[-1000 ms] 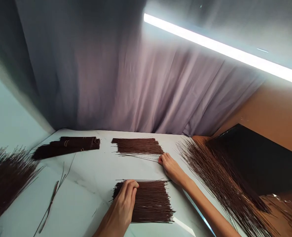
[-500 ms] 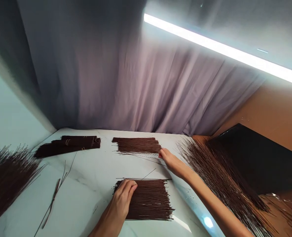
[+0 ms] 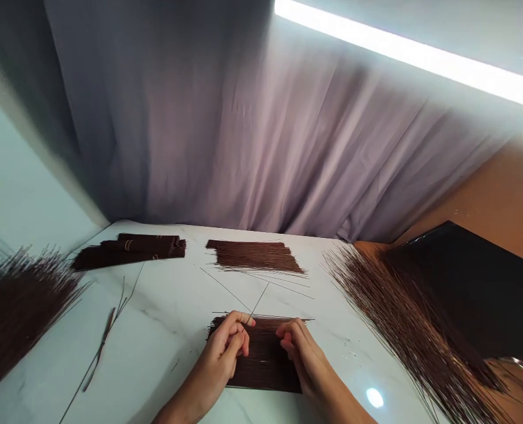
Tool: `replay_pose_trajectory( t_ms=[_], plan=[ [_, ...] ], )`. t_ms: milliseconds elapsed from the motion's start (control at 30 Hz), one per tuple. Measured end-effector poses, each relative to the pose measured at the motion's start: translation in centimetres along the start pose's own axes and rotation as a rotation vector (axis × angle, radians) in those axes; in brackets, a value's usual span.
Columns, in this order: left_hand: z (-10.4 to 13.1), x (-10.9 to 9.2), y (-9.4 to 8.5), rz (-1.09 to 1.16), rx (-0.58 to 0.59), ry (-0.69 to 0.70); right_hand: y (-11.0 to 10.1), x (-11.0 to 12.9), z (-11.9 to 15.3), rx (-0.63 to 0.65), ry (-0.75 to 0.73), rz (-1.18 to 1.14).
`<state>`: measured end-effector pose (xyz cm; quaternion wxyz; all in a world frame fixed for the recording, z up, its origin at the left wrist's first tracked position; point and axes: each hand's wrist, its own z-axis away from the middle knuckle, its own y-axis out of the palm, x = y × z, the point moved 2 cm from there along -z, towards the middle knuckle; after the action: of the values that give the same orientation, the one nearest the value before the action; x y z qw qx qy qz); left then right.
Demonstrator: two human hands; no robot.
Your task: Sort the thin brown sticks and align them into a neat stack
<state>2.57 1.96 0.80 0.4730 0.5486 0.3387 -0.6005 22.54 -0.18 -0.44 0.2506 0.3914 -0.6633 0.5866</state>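
Dark sticks (image 3: 268, 356) lie beneath both hands. The left hand's (image 3: 231, 343) curled fingers seem to pinch thin strands; the right hand's (image 3: 297, 348) are loosely bent, their grip unclear.

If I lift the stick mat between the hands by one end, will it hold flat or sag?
The stick mat may well shift or spread: its thin sticks end unevenly. Each is probably light and springy, since the loose ones beyond it lie nearly straight despite being so thin.
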Motion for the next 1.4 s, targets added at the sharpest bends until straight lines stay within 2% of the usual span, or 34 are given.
replay_pose_trajectory(
  t_ms=[167,267,400,533,667,900,1167,1400],
  plan=[
    [-0.3,0.0,0.0,0.019,-0.032,-0.167,1.0,-0.1,0.1,-0.055,-0.133,0.022],
    [-0.8,0.3,-0.3,0.028,-0.065,-0.105,1.2,0.2,0.4,-0.069,-0.178,0.022],
    [-1.0,-0.1,-0.6,0.016,-0.107,-0.013,1.2,0.8,0.5,-0.015,-0.214,0.027],
    [-0.8,-0.7,-0.8,-0.078,-0.156,-0.014,1.0,1.3,0.5,-0.02,-0.187,0.003],
    [-0.9,-0.6,-1.1,-0.126,-0.2,0.066,1.4,1.6,0.8,-0.021,-0.172,-0.013],
    [-1.0,0.0,-0.9,0.017,-0.191,-0.043,2.2,1.1,1.1,-0.083,-0.234,0.037],
    [-0.8,-0.1,-1.1,-0.048,-0.262,0.013,2.2,1.1,1.3,-0.106,-0.206,0.073],
    [-0.7,-0.5,-0.8,0.025,-0.218,0.015,1.9,1.2,1.7,-0.129,-0.152,0.096]
  ],
)
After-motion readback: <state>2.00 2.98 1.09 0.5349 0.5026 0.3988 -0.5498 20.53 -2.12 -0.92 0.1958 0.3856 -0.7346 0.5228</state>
